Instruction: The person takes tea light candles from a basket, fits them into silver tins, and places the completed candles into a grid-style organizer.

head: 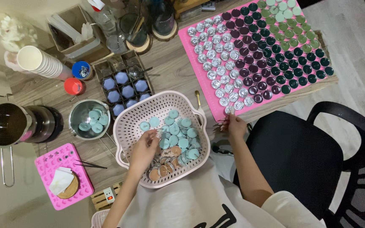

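Tealight cups (176, 137), mostly pale blue ones, sit piled in the pink perforated basket (134, 122) at lower centre of my view. My left hand (144, 150) is down in there, fingers curled round one cup. Over on the right, my right hand (234, 124) pinches a clear cup (230, 110) at the near edge of the pink mat (191, 50), which is packed with rows of cups.

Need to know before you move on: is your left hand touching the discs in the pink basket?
Touching. The head view shows the left hand inside the pink basket, fingertips resting on the teal discs with no gap visible.
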